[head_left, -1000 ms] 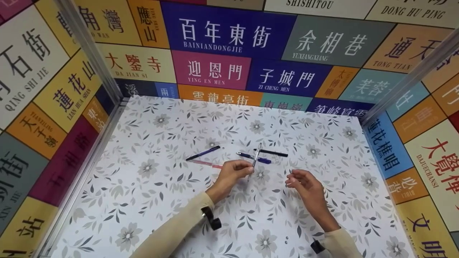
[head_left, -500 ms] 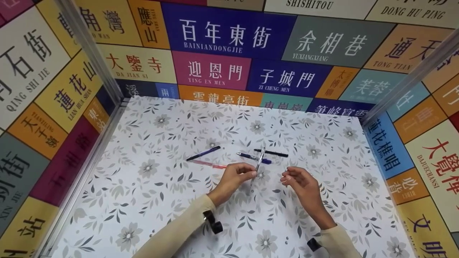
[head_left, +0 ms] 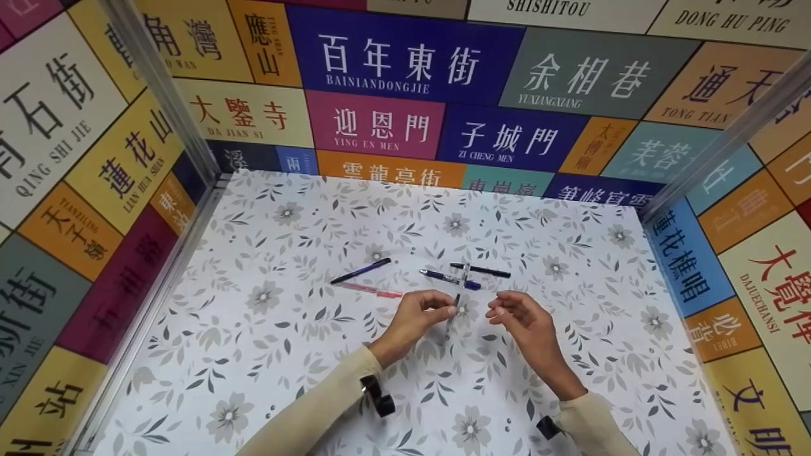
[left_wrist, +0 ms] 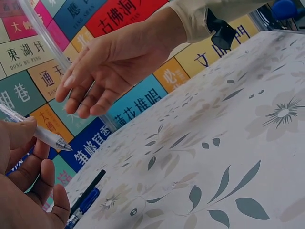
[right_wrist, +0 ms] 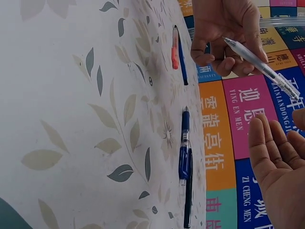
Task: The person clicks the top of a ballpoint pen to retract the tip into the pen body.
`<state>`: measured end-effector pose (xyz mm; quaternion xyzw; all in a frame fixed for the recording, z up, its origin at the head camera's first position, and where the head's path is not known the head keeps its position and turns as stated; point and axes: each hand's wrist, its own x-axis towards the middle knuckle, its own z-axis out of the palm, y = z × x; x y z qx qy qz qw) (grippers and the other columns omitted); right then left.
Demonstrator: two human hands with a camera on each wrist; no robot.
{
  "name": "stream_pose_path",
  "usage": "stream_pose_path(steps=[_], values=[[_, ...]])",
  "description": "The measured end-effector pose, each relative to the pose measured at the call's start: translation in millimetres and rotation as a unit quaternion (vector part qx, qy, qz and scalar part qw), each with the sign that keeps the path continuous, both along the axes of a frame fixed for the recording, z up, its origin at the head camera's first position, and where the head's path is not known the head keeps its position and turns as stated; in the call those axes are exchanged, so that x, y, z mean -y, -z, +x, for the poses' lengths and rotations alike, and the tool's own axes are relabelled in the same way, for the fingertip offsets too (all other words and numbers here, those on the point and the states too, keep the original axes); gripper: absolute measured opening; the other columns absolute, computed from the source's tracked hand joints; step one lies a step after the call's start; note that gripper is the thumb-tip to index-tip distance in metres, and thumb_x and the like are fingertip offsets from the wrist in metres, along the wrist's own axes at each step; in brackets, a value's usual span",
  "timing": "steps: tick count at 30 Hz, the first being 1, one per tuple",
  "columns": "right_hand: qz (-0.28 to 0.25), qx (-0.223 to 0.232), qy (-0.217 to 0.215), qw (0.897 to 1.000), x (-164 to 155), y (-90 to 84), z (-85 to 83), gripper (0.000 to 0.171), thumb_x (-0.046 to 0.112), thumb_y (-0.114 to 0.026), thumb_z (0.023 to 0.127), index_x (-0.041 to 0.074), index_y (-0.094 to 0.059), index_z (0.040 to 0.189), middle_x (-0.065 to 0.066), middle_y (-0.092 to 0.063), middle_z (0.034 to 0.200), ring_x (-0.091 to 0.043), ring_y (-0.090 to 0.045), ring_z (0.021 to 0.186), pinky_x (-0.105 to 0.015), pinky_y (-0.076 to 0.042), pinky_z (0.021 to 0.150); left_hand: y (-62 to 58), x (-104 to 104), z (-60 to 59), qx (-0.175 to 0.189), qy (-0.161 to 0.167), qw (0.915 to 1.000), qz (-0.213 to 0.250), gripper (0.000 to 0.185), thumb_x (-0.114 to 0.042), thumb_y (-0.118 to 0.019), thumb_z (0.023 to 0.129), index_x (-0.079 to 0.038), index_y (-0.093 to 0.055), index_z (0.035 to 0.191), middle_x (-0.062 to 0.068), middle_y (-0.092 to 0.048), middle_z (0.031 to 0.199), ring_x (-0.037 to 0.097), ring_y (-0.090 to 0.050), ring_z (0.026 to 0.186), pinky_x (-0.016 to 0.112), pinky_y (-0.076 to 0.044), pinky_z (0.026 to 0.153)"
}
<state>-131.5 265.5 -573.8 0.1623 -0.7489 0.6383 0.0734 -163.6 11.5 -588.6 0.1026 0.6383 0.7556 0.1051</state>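
My left hand [head_left: 415, 320] pinches a clear-barrelled pen [right_wrist: 261, 64] between thumb and fingers, above the table. The pen has a pointed metal tip, which shows in both wrist views. To its right my right hand [head_left: 524, 326] holds nothing; its fingers are relaxed and slightly bent, a short way from the pen. Beyond the hands lie a blue pen [head_left: 437, 275] with a clear section and a black pen [head_left: 485, 270]. A dark blue pen [head_left: 361, 271] and a red pen [head_left: 370, 290] lie to the left, close to the left hand.
The table [head_left: 304, 380] wears a white cover with grey flowers and leaves. Panels with coloured street-name signs [head_left: 405, 57] rise at the back and on both sides, joined by clear corner strips. A black wrist device [head_left: 378, 396] sits on the left sleeve.
The left hand has drawn the pen slightly back toward the person and to the right. My right hand has moved left, closer to the pen. The pens on the table have stayed put.
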Motion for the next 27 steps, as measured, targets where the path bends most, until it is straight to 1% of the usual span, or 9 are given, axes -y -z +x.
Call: stream_pose_path(steps=[6, 10, 17, 23, 27], values=[[-0.004, 0.001, -0.008, 1.0, 6, -2.6, -0.7, 0.03, -0.007, -0.065, 0.107, -0.008, -0.065, 0.136, -0.032, -0.07, 0.116, -0.025, -0.077, 0.1, -0.033, -0.064, 0.086, -0.4, 0, 2.5, -0.017, 0.006, 0.9996, -0.023, 0.016, -0.002, -0.083, 0.095, 0.006, -0.08, 0.109, 0.009, -0.08, 0.098, 0.009, -0.07, 0.088, 0.023, -0.054, 0.081], [-0.007, 0.006, -0.016, 1.0, 10, -4.8, -1.4, 0.03, -0.006, -0.065, 0.107, -0.008, -0.065, 0.137, -0.031, -0.07, 0.117, -0.023, -0.077, 0.101, -0.033, -0.064, 0.087, -0.8, 0, 3.9, -0.017, 0.009, 0.9991, -0.039, 0.015, -0.005, -0.083, 0.096, 0.002, -0.081, 0.109, 0.008, -0.08, 0.099, 0.01, -0.07, 0.09, 0.023, -0.055, 0.082], [-0.022, -0.009, -0.036, 0.999, 18, -8.8, -4.7, 0.03, -0.009, -0.063, 0.107, -0.011, -0.063, 0.137, -0.034, -0.068, 0.117, -0.023, -0.077, 0.101, -0.033, -0.064, 0.087, 0.5, -1, 4.2, -0.024, 0.012, 0.9985, -0.048, 0.015, -0.006, -0.083, 0.097, 0.001, -0.082, 0.11, 0.004, -0.08, 0.099, 0.01, -0.071, 0.092, 0.025, -0.056, 0.086], [-0.015, 0.005, -0.037, 0.999, 24, -11.8, -6.4, 0.03, -0.008, -0.064, 0.107, -0.014, -0.062, 0.136, -0.033, -0.07, 0.117, -0.025, -0.077, 0.098, -0.034, -0.064, 0.087, -0.2, -1, 5.8, -0.033, 0.022, 0.998, -0.048, 0.015, -0.008, -0.083, 0.098, 0.0, -0.082, 0.11, 0.007, -0.081, 0.101, 0.011, -0.071, 0.092, 0.025, -0.056, 0.085], [-0.008, 0.018, -0.039, 0.999, 28, -14.1, -6.3, 0.032, -0.005, -0.065, 0.108, -0.015, -0.061, 0.138, -0.03, -0.071, 0.12, -0.026, -0.077, 0.1, -0.033, -0.063, 0.089, -1.1, -2, 6.8, -0.037, 0.029, 0.998, -0.042, 0.014, -0.008, -0.082, 0.098, 0.0, -0.082, 0.11, 0.006, -0.081, 0.101, 0.011, -0.071, 0.091, 0.026, -0.056, 0.084]])
